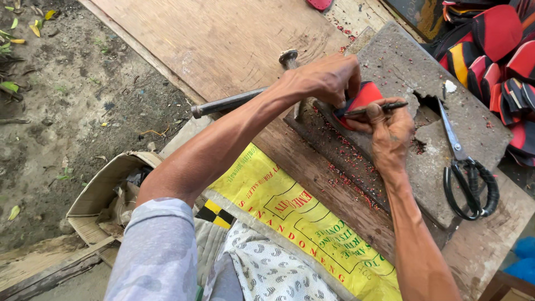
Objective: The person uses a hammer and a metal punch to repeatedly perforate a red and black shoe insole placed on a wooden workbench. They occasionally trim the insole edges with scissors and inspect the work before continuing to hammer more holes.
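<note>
Left hand (pixel 326 78) fingers pin a red-and-black rubber piece (pixel 362 100) on the cracked stone slab (pixel 401 61) near its left edge, right hand (pixel 390 131) fingers grip what looks like a pen (pixel 376 109); loose pressure could let the piece slide and skew the line.

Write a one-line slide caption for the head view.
Left hand steadies a red and black piece on a grey slab while the right hand holds a pen against it, scissors alongside.
</note>
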